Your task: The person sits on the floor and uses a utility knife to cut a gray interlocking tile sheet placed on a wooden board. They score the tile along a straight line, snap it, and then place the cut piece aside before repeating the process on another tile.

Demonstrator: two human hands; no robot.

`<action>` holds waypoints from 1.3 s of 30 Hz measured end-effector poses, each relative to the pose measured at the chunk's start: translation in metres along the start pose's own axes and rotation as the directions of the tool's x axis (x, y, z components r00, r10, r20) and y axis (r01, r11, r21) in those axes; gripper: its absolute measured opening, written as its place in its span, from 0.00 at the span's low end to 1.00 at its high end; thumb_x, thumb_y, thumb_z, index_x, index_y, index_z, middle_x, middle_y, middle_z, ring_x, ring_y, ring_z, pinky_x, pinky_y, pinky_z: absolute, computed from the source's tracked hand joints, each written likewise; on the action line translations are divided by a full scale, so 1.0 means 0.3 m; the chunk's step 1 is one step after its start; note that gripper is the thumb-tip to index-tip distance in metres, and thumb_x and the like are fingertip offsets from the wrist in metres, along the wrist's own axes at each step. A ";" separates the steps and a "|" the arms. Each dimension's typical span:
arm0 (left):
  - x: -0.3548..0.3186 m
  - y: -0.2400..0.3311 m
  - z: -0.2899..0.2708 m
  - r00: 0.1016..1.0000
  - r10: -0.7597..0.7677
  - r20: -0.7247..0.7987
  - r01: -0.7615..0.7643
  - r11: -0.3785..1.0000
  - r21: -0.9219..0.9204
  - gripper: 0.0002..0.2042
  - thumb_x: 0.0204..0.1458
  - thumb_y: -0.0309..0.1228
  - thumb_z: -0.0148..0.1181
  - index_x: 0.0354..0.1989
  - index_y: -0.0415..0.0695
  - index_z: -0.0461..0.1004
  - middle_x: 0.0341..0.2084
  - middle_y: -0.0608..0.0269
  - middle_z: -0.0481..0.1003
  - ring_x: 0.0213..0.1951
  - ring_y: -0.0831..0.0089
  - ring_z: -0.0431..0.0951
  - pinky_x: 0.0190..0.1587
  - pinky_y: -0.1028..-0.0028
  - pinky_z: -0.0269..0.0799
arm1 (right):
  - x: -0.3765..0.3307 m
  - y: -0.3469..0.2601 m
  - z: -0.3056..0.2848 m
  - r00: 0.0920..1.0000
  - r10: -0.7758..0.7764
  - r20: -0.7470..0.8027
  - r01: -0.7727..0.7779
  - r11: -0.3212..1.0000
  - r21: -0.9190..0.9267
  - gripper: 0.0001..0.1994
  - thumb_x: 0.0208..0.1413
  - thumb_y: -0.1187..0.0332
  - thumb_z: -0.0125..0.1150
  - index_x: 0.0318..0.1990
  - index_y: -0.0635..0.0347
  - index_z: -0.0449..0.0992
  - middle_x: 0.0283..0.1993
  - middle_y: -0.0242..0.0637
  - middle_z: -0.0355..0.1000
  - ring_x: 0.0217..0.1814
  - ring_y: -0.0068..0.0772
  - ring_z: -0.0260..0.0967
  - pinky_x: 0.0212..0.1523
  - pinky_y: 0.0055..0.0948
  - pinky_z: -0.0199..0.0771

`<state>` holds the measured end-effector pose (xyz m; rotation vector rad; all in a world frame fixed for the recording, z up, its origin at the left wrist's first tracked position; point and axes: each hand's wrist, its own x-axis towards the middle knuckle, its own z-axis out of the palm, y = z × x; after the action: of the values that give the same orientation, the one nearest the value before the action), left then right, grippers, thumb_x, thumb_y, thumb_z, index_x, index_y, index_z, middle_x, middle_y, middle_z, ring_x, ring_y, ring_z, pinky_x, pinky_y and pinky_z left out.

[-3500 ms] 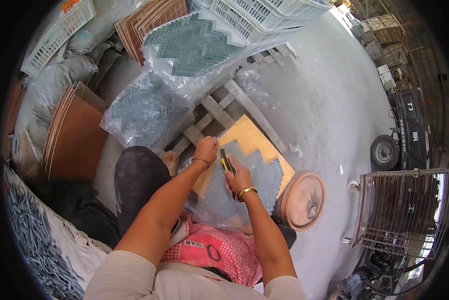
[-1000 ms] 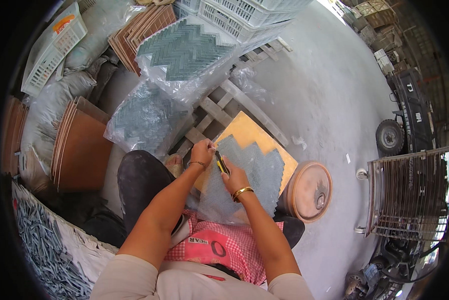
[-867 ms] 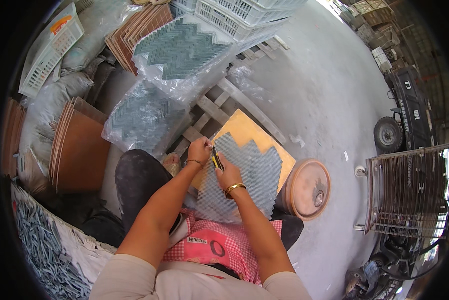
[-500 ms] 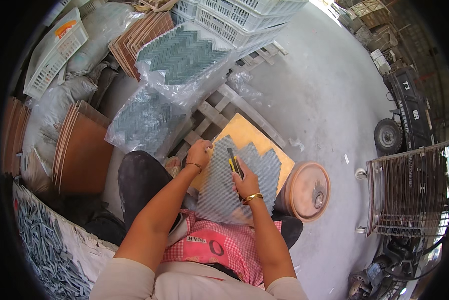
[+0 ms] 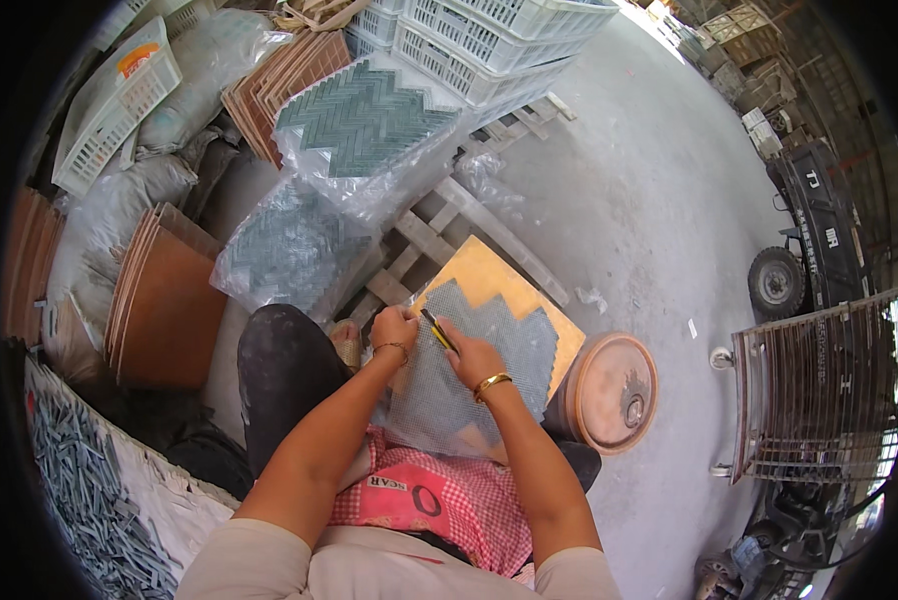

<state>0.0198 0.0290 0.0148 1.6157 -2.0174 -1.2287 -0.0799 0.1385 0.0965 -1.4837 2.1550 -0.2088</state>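
Observation:
A sheet of mosaic tile with grey mesh backing (image 5: 474, 375) lies across my lap on a yellow-orange board (image 5: 486, 277); its far edge is stepped. My right hand (image 5: 473, 362) grips a yellow and black utility knife (image 5: 442, 335), its tip pointing toward my left hand over the sheet's left side. At that left edge my left hand (image 5: 396, 328) is closed, seemingly pinching the mesh; the fingertips are partly hidden.
A round lidded drum (image 5: 617, 390) stands right of the board. Ahead, green herringbone tile sheets (image 5: 354, 115) lie on plastic beside a wooden pallet (image 5: 424, 240) and stacked white crates (image 5: 479, 60). Brown boards (image 5: 164, 300) lean at left, above loose tile strips (image 5: 89, 500).
My right hand has moved left with the knife, bringing its tip close to my left hand. My left hand has shifted slightly toward me and left.

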 end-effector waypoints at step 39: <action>0.027 -0.061 -0.007 0.974 0.216 0.075 -0.197 0.958 -0.208 0.06 0.34 0.28 0.54 0.20 0.38 0.71 0.13 0.59 0.70 0.17 0.74 0.70 0.23 0.76 0.64 | 0.006 -0.068 0.080 0.980 0.192 -0.044 -0.164 0.919 0.360 0.26 0.44 0.70 0.54 0.54 0.50 0.59 0.36 0.53 0.68 0.37 0.51 0.66 0.41 0.36 0.66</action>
<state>0.0307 0.0205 0.0000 1.2416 -1.9869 -1.4012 -0.0517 0.1328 0.0834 -1.0850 2.1574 -0.5676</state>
